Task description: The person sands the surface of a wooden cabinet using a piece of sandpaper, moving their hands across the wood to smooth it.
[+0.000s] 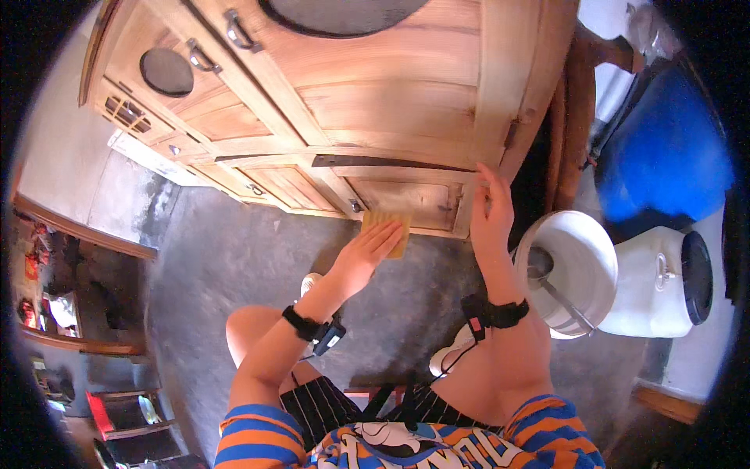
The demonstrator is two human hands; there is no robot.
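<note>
My left hand (373,252) presses a flat yellow cloth or sponge (398,247) at the lower edge of a small wooden cabinet door (402,202), just below its dark handle (355,205). My right hand (491,205) is at that door's right edge, fingertips near its upper corner, loosely bent and apart with nothing visible in them. The wooden cabinet (375,105) above has larger doors with dark round panels (166,72) and metal handles. A dark gap runs along the top of the small door.
To the right stand a white bucket (582,242) with a metal-handled tool inside, a white lidded container (652,293) and a blue plastic drum or bag (656,148). At left are low wooden shelves (82,340) with mixed items. Grey floor (203,266) lies below.
</note>
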